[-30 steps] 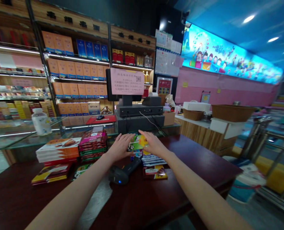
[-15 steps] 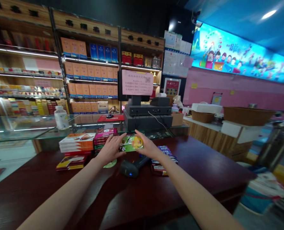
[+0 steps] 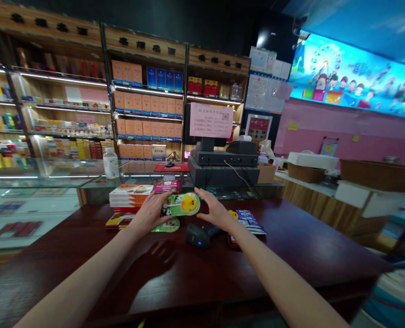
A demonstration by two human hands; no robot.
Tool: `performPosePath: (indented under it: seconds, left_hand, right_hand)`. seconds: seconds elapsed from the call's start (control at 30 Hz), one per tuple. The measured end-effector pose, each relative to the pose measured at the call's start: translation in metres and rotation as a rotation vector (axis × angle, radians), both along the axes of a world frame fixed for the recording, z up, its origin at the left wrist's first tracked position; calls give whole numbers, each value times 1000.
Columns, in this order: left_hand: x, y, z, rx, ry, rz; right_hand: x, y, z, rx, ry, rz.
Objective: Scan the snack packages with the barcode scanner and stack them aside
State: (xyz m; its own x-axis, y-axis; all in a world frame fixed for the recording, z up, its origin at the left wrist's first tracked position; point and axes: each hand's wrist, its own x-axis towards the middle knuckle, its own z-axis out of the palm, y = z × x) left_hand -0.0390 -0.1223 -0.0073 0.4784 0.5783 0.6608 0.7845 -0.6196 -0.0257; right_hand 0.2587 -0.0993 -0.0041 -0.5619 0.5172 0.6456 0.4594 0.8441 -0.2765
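Note:
My left hand [image 3: 150, 212] grips the left end of a green blister pack [image 3: 179, 205] with panda pictures and a yellow duck-shaped piece. Just off the pack's right end is my right hand [image 3: 216, 213], its thumb and fingers apart with nothing between them. Beneath the held pack, another green pack [image 3: 168, 225] lies on the dark wooden counter [image 3: 189, 282]. A black barcode scanner [image 3: 198, 236] lies below and between the hands, its blue light showing. Partly behind my right forearm is a pile of purple packets [image 3: 249, 222], with a small yellow piece at its edge.
Left of the hands stand stacked white-and-orange boxes [image 3: 130, 196], yellow-and-red packs [image 3: 118, 221] and pink packets [image 3: 167, 186]. A white bottle [image 3: 111, 164] stands on the glass case. The cash register [image 3: 225, 166] is behind the counter, and a bucket [image 3: 393, 296] at lower right.
My right hand has come away from the pack's right end, leaving a gap. The pack stays in my left hand, now more to the left of the scanner. The view has turned left.

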Motion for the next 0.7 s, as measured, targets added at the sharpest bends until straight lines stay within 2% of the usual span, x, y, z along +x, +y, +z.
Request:
performPosePath:
  seconds: [0.2,0.33,0.53,0.7]
  left_hand:
    - [-10,-7,-7,-43,-2,23]
    - [-11,-12,-7,-84,-52,15]
    - [-7,-18,-1,-240,-194,-53]
    - [1,-19,4,-401,-368,-63]
  right_hand:
    - [-9,-6,-2,98,-27,78]
    - [-12,-11,-3,59,-6,73]
    - [-13,-15,-7,-154,149,86]
    - [-22,-7,-14,-437,389,75]
